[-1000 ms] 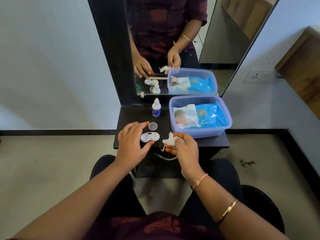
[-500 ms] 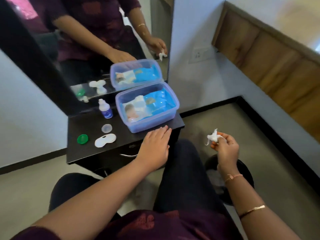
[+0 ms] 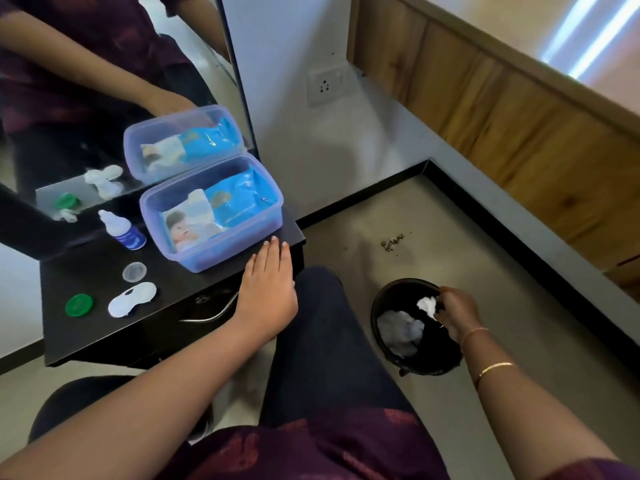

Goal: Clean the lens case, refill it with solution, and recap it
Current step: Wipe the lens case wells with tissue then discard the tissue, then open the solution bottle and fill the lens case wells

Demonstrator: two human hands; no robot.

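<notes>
The white lens case (image 3: 131,299) lies uncapped on the black table (image 3: 173,317). A green cap (image 3: 79,305) rests to its left and a clear cap (image 3: 134,271) just behind it. The small solution bottle (image 3: 123,230) stands further back. My left hand (image 3: 266,289) lies flat on the table's right front edge, fingers together, holding nothing. My right hand (image 3: 453,311) hangs over the black bin (image 3: 414,355) on the floor, pinching a crumpled white tissue (image 3: 426,305).
A blue plastic box (image 3: 211,254) with a wipes pack sits at the table's back right, against a mirror (image 3: 104,81). The bin holds other white tissue. My legs are between table and bin. A wall socket (image 3: 325,85) and wooden panelling are to the right.
My head turned right and down. My right hand carried the tissue from the table down over the bin. My left hand left the lens case and settled on the table's right edge.
</notes>
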